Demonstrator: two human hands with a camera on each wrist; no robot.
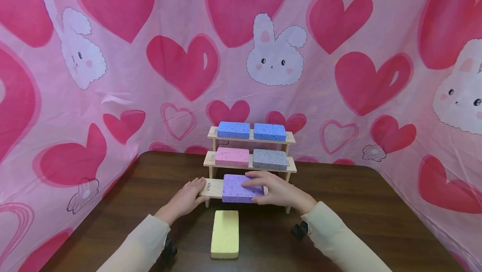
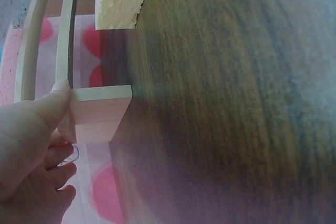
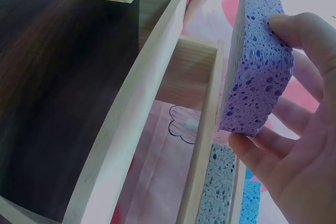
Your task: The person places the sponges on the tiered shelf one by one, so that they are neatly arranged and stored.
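Note:
My right hand grips a purple sponge, thumb on one side and fingertips on the other. In the right wrist view the purple sponge is raised above the lowest tier of a wooden three-tier rack. My left hand holds the left end of that lowest tier. The left wrist view shows the left thumb on the front edge of the rack, with fingers behind its end. A yellow sponge lies on the table in front of the rack, between the two forearms.
On the middle tier sit a pink sponge and a grey sponge. Two blue sponges rest side by side on the top tier. The brown wooden table ends at a pink cloth with hearts and rabbits.

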